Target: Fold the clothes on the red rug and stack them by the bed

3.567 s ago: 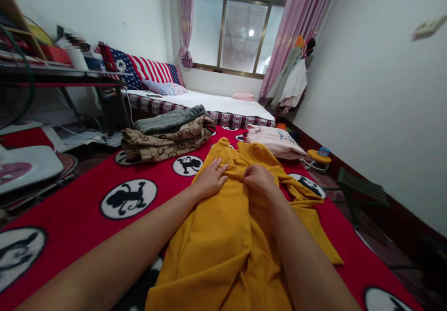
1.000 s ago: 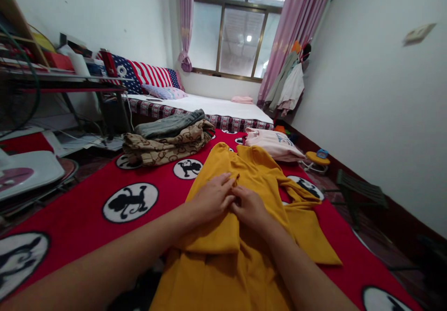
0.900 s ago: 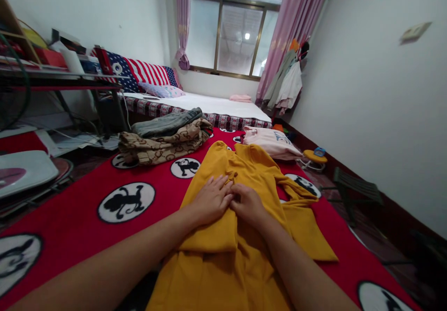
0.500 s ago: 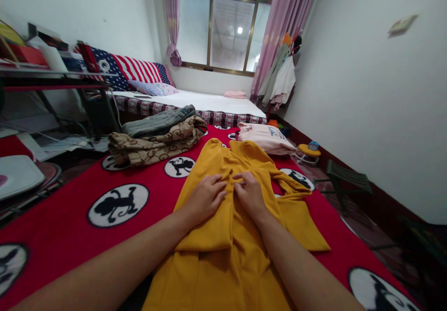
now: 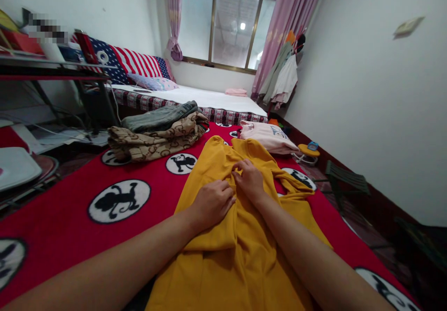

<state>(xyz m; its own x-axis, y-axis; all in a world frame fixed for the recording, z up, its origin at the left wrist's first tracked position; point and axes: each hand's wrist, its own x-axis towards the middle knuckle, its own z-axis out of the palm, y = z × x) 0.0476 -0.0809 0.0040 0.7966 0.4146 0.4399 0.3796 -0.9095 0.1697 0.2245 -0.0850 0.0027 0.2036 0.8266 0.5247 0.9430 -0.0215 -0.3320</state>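
Note:
A mustard-yellow long-sleeved dress lies spread along the red blanket, its shoulders away from me and its skirt towards me. My left hand is closed on the cloth near the middle of the bodice, fingers curled into a fold. Just beyond it and to the right, my right hand pinches the dress at its centre line, thumb and forefinger together. Whatever small detail lies under those fingertips is hidden. One sleeve is bent out on the right side.
The red blanket carries round monkey prints. Grey folded jeans and a brown patterned garment lie at the far left, a folded pink top at the far right. Beyond stands a bed; a green folding stool is on the right.
My left hand has gone from lying fairly flat to curled on the cloth, moving right and nearer me. My right hand has shifted slightly away from me, pulling up the fabric.

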